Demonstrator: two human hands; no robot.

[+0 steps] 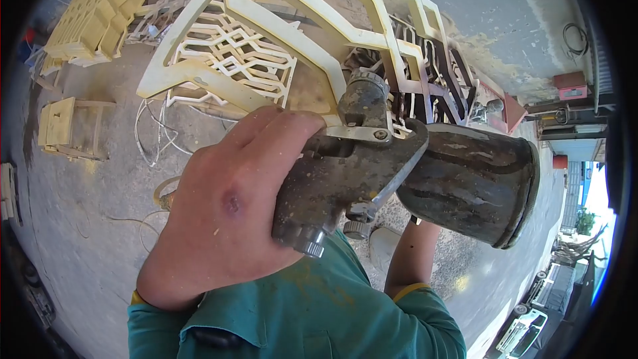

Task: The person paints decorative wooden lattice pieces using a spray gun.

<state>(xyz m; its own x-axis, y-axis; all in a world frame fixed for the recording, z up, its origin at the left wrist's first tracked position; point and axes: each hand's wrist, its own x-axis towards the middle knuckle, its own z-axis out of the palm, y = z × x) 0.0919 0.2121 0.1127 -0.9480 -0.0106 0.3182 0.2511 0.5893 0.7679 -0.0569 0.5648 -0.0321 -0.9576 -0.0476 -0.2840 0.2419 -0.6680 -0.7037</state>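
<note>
My left hand (229,199) is wrapped round the body of a worn, paint-stained spray gun (332,183), close in front of the camera. The back of the hand faces me, and its fingers curl over the top, partly hidden. A dark metal paint cup (475,183) is fixed to the gun and extends to the right. The gun's round nozzle end (364,96) is at the top, and a knurled knob (312,242) sticks out below. My right forearm (413,256) reaches up behind the cup, which hides my right hand and its fingers.
Cream-painted lattice panels (292,10) stand just beyond the gun, with a smaller white panel (232,56) behind. Yellowish panels (100,10) are stacked at upper left, near a small wooden stool (58,123). A pale cable (156,133) lies on the floor. Vehicles (525,329) stand at lower right.
</note>
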